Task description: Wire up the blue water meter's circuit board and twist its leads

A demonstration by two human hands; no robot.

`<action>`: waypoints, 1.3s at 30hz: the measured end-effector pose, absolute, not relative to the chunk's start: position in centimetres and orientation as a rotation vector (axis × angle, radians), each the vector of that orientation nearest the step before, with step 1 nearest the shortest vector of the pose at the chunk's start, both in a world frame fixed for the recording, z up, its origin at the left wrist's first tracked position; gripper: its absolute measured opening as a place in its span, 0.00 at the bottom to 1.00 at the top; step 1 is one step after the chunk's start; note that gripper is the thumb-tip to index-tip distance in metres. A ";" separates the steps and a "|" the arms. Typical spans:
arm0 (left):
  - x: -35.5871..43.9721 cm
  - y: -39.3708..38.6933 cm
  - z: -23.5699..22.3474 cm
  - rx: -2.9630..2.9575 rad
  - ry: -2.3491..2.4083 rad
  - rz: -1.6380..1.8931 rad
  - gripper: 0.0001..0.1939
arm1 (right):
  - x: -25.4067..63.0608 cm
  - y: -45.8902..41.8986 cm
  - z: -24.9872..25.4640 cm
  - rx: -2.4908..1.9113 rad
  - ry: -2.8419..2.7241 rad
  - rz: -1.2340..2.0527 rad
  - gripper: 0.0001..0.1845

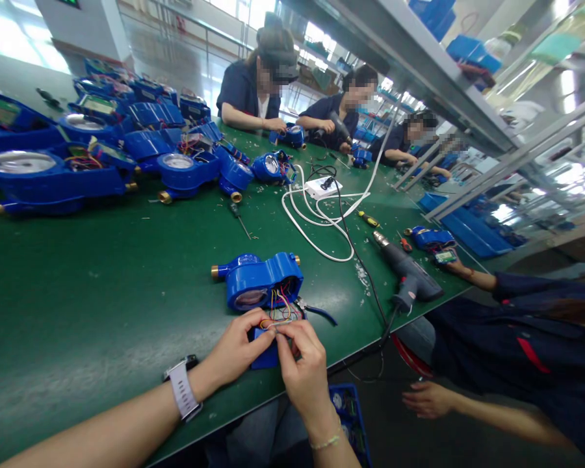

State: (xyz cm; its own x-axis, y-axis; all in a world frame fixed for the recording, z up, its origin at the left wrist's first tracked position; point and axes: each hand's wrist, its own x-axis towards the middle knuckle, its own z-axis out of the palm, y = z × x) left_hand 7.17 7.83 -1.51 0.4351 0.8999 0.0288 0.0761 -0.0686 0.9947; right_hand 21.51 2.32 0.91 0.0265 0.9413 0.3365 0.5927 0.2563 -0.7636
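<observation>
A blue water meter [246, 279] with brass ends lies on the green table in front of me. Thin coloured wires [283, 305] run from its open housing to a blue cover [266, 354] at the near side. My left hand [248, 341] grips the cover, its thumb and fingers closed on the edge. My right hand [302, 354] pinches at the wires by the cover; the fingertips hide exactly what is between them. Just right of the meter lie cutting pliers [322, 313] with dark blue handles.
Many blue meters [185, 169] crowd the table's far left. A screwdriver [241, 221], a white power strip [324, 187] with looped cable and a heat gun [407, 270] lie around. A co-worker's hand [455, 266] holds a meter at right; several people sit opposite. A blue crate [353, 416] stands below the edge.
</observation>
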 end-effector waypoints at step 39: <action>7.6 7.4 -1.6 1.325 0.838 0.833 0.08 | 22.9 2.2 1.0 -1.468 -1.651 0.569 0.10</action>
State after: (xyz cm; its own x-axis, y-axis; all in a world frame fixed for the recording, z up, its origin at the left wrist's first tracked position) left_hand 7.58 7.39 -1.60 0.4670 0.8833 -0.0407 -0.0359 0.0649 0.9972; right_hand 22.89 2.16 0.96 0.0323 0.9585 0.2833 0.5804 0.2128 -0.7861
